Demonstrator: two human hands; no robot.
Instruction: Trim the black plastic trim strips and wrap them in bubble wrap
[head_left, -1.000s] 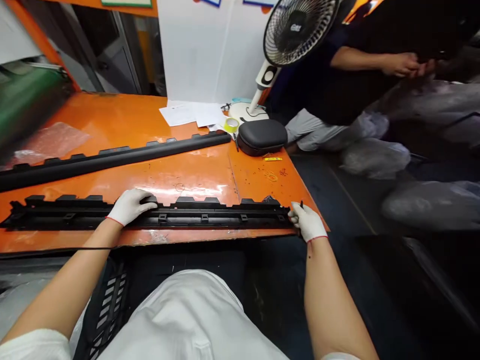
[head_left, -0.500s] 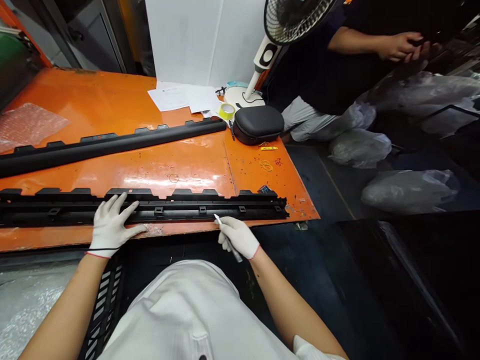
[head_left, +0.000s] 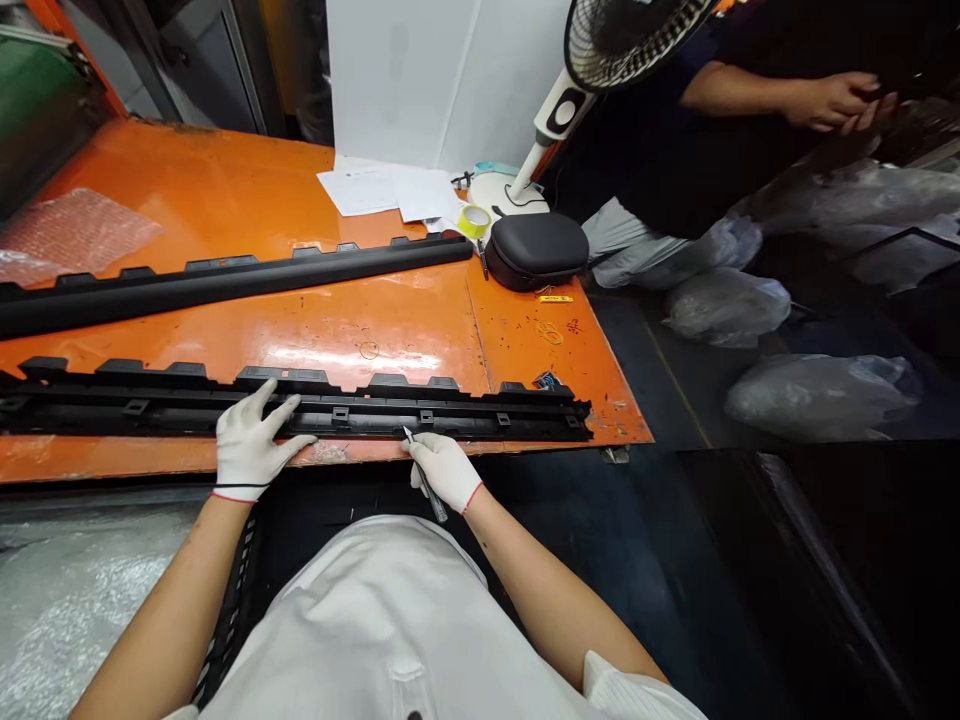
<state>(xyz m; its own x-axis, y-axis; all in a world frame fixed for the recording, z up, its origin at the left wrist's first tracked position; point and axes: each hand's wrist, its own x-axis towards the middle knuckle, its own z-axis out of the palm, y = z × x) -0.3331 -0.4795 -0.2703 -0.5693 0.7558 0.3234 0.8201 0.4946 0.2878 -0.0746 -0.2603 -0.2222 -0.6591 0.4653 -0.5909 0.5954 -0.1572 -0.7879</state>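
A long black plastic trim strip [head_left: 390, 412] lies along the front edge of the orange table, its clipped, hollow side facing up. My left hand [head_left: 251, 440], in a white glove, rests on the strip with fingers spread. In my gloved right hand [head_left: 444, 470] is a slim craft knife [head_left: 433, 498]. Its pointed tip meets or nearly meets the strip's near edge, while the grey handle slants down toward me. Whether the blade touches the plastic I cannot tell. Farther back lies a second black trim strip [head_left: 247, 284], smooth side showing.
On the orange table [head_left: 360, 330] are a black case [head_left: 538, 250], yellow tape [head_left: 473, 221], papers [head_left: 375, 188], a yellow cutter [head_left: 556, 298] and bubble wrap [head_left: 82, 232]. A white fan [head_left: 559, 110] stands behind. Beyond, a person's hands [head_left: 844, 103] are together near plastic-wrapped bundles [head_left: 727, 305].
My right hand has slid left along the near edge with the craft knife. The view has shifted, so most of the scene sits farther right. My left hand stays spread on the strip.
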